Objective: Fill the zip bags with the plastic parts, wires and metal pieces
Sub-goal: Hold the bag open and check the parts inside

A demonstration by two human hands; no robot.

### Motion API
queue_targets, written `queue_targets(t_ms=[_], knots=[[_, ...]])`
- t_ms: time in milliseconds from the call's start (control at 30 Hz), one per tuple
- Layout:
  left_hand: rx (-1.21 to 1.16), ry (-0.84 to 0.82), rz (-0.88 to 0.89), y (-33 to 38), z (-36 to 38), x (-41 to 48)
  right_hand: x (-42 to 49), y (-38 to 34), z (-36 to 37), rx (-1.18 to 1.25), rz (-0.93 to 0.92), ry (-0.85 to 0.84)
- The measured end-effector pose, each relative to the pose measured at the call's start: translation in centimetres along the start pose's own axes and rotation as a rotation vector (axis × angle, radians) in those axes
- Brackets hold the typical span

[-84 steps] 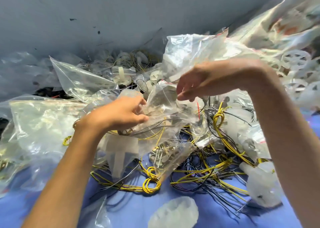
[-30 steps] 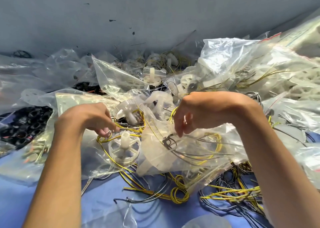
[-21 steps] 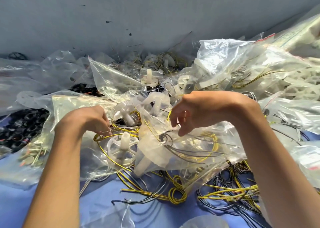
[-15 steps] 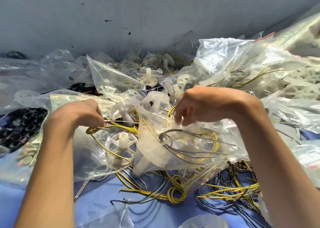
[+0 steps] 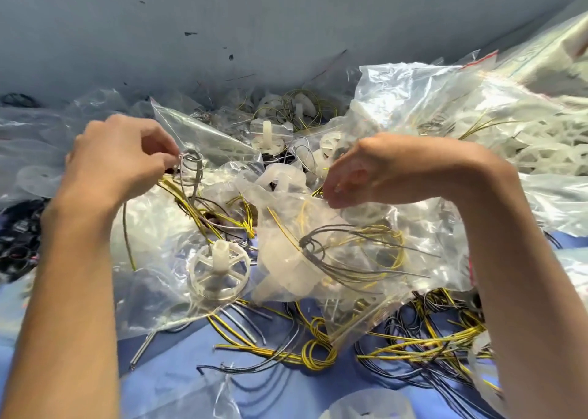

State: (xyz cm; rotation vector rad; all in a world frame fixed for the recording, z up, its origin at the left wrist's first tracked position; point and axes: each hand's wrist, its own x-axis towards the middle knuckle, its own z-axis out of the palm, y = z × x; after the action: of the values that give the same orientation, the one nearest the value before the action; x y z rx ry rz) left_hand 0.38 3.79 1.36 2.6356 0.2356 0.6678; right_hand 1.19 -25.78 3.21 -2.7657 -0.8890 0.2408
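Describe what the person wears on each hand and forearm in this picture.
Nothing worn shows. The left hand and right hand are bare: no gloves, rings or watch visible. The left forearm and right forearm are bare too, with no sleeve in view.

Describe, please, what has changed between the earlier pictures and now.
The left hand has risen, lifting the grey and yellow wires it pinches. The right hand still pinches the zip bag at its edge; the white spoked wheel has not moved.
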Motion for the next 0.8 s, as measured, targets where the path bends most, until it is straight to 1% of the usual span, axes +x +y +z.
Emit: queue_targets(t_ms=[67,167,233,300,433,567,800], knots=[[-0.090,0.036,0.043,0.1,0.2,0.0,-0.2,0.0,-0.2,0.026,-0.004,0.036],[-0.295,0.124,0.137,1.3,0.0,-0.1,-0.4,-0.2,-0.7,0.083,-0.053,0.200],[-0.449,0.155,0.210,2.8,-0.4,-0.4,-0.5,-0.5,-0.8,0.134,-0.083,0.300],[-0.594,0.154,0.284,4.7,-0.8,-1.1,-0.4,-0.9,-0.8,0.169,-0.110,0.366],[-0.826,0.110,0.400,8.5,-0.6,-2.7,-0.2,-1.6,-0.7,0.240,-0.152,0.438],[-1.012,0.030,0.387,10.4,0.1,-3.4,-0.1,-1.6,-0.7,0.233,-0.166,0.544],[-1.128,-0.111,0.292,11.2,1.5,-3.8,0.0,-1.0,-0.8,0.283,-0.219,0.688]])
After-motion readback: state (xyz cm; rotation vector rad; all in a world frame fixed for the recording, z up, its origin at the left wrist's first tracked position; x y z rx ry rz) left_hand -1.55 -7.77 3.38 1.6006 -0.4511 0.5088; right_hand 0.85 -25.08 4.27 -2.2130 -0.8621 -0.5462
